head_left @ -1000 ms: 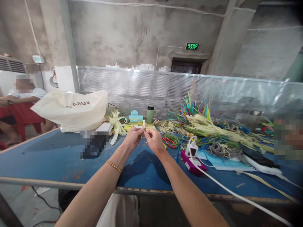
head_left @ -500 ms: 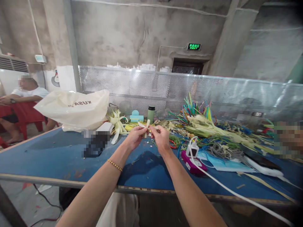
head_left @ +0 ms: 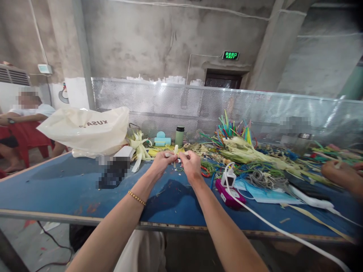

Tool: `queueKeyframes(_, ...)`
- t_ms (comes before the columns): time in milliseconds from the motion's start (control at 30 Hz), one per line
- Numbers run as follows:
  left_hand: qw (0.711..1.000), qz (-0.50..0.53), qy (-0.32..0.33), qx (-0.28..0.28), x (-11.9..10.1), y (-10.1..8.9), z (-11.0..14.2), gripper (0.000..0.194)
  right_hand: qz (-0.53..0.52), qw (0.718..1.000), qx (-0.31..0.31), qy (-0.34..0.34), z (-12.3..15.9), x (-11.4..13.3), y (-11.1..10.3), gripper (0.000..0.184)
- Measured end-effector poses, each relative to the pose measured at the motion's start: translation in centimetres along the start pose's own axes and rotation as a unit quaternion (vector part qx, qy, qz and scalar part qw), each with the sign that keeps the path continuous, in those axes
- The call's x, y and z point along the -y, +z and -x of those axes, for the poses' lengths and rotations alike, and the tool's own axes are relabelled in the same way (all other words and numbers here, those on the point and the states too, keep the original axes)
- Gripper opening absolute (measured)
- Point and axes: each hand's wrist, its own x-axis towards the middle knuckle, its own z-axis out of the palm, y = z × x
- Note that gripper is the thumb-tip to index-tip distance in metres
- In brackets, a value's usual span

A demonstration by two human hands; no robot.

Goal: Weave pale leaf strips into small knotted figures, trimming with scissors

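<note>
Pale strips, which look like corn husk, cross between my fingers above the middle of the blue table. My left hand pinches them from the left, with a gold bead bracelet on its wrist. From the right, my right hand is closed on the same strips, its fingertips close to the left ones. One short strip end stands up between the hands. How the strips are joined is too small to make out. Behind the hands are a green bottle and a light-blue holder.
A white bag and a dark blurred object lie left. To the right are a purple power socket with a white cable, a blue mask, wire coils and a husk bundle. A co-worker's hand reaches in far right.
My hands have drawn slightly apart, and the crossed strips show between them, more upright than half a second ago. The co-worker's hand at far right now shows clearly.
</note>
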Motion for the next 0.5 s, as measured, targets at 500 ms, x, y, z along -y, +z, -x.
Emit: queueKeyframes(500, 0.997, 0.003, -0.057, 0.051, 0.1, -0.2, 0.3, 0.025, -0.035, 0.995, 0.097, -0.004, -0.6, 0.2, -1.2, 0.035)
